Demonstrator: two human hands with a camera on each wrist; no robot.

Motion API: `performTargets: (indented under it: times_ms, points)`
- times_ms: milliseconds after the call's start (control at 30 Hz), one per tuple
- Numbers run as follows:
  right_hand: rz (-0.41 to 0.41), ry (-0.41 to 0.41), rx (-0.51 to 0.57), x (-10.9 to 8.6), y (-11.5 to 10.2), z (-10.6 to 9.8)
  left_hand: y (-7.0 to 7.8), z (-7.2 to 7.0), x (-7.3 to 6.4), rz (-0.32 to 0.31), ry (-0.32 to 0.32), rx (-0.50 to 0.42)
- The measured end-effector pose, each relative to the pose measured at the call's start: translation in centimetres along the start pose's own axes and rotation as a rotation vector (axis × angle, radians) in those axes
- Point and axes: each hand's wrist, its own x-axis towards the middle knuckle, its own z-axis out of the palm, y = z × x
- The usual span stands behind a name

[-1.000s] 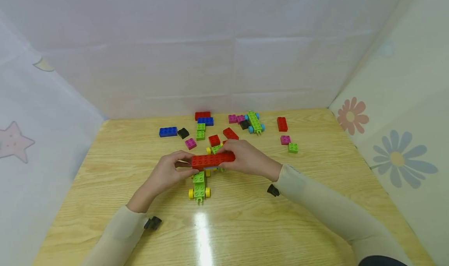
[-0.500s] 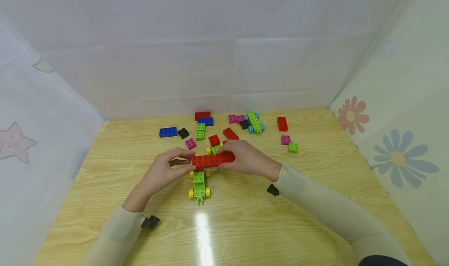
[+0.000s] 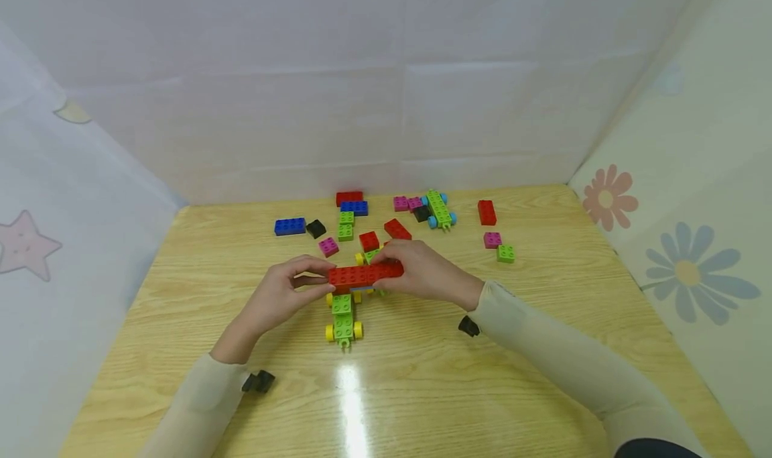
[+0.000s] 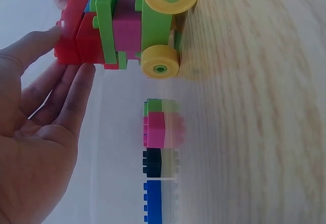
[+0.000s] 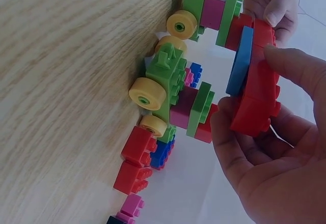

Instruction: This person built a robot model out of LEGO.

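Note:
A row of red bricks point(image 3: 348, 278) lies crosswise on top of a build with green wheeled bases point(image 3: 343, 325) and yellow wheels. My left hand point(image 3: 282, 296) pinches the row's left end between thumb and fingertips. With thumb and fingers, my right hand point(image 3: 427, 274) grips the right end. In the right wrist view a blue brick point(image 5: 240, 63) sits under the red row, and a second green wheeled base point(image 5: 165, 68) stands nearby. Purple brick point(image 4: 127, 24) and green plate point(image 4: 106, 23) layers show below the red in the left wrist view. My right hand partly hides the rear base from above.
Behind the build lie loose red point(image 3: 397, 229), blue point(image 3: 290, 226), pink point(image 3: 328, 247), green point(image 3: 345, 232) and black point(image 3: 316, 229) bricks. A green base with blue wheels point(image 3: 439, 209) stands at the back. Red point(image 3: 486, 212), pink and green point(image 3: 505, 253) bricks lie right.
My left hand's fingers have shifted slightly left along the red row's end, and that forearm has drawn a little left. The right hand and the build stay in place.

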Motion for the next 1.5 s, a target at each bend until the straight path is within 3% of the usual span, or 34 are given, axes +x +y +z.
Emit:
performTargets:
  times_ms: [1300,1500]
  points:
    - [-0.004,0.0,0.0,0.0,0.2,0.0,0.0,0.1,0.0,-0.009,-0.004,0.051]
    - [0.02,-0.012,0.067,-0.4,0.9,-0.4,-0.2,-0.4,-0.2,-0.003,0.003,0.055]
